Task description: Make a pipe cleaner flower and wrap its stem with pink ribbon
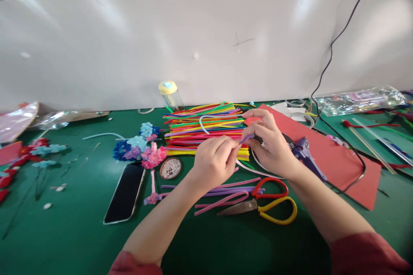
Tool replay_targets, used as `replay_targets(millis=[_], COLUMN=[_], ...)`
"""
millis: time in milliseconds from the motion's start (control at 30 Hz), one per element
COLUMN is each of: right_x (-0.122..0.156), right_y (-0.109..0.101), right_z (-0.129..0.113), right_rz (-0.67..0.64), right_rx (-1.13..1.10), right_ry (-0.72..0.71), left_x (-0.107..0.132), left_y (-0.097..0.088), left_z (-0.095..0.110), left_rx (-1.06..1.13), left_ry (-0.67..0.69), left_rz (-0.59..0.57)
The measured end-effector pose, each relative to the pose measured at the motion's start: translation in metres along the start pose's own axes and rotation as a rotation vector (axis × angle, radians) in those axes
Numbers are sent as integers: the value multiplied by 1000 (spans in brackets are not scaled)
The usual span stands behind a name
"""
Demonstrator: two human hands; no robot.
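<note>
Between my two hands is a short purple pipe cleaner (pixel 247 138), bent at its right part. My left hand (pixel 214 161) pinches one end, its fingers curled in. With thumb and fingertips my right hand (pixel 271 146) grips the other end. Both hands are above a pile of many-coloured pipe cleaners (pixel 203 133). Below them lie pink and purple pipe cleaners (pixel 222 200) and scissors (pixel 254 206) with one red and one yellow handle. Left of the pile sits a bunch of blue, purple and pink fuzzy flowers (pixel 140 146).
A phone (pixel 125 193) and a small round dish (pixel 171 168) lie to the left. A purple glue gun (pixel 306 157) rests on a red board (pixel 351 176), with a black cable (pixel 332 47) hanging down. A yellow-lidded jar (pixel 171 94) stands by the white partition (pixel 129 43).
</note>
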State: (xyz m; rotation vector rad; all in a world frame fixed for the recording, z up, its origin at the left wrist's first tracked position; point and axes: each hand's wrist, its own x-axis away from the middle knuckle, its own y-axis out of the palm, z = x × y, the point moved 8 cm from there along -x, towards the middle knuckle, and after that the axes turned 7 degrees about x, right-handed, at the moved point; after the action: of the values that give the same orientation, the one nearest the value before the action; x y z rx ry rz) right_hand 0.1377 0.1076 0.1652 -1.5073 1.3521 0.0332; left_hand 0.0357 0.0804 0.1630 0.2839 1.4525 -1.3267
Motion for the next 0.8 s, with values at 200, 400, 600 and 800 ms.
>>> replay_targets(millis=[200,400,600,800], right_x=[0,3,3,5], right_y=[-4,-7,-8,-10], right_z=[-10,-15,-20,-27], right_rz=[-17,-7,-27,-64], right_rx=[39,56,36,8], right_ry=[-126,-245,-306,-388], left_x=[-2,10,20,26], left_y=[7,30,43,59], left_z=[-15,-28,-27,-21], left_rx=[438,1033,1311,1525], left_ry=[-276,-651,-813,-907], left_rz=[-145,-281,-328,-431])
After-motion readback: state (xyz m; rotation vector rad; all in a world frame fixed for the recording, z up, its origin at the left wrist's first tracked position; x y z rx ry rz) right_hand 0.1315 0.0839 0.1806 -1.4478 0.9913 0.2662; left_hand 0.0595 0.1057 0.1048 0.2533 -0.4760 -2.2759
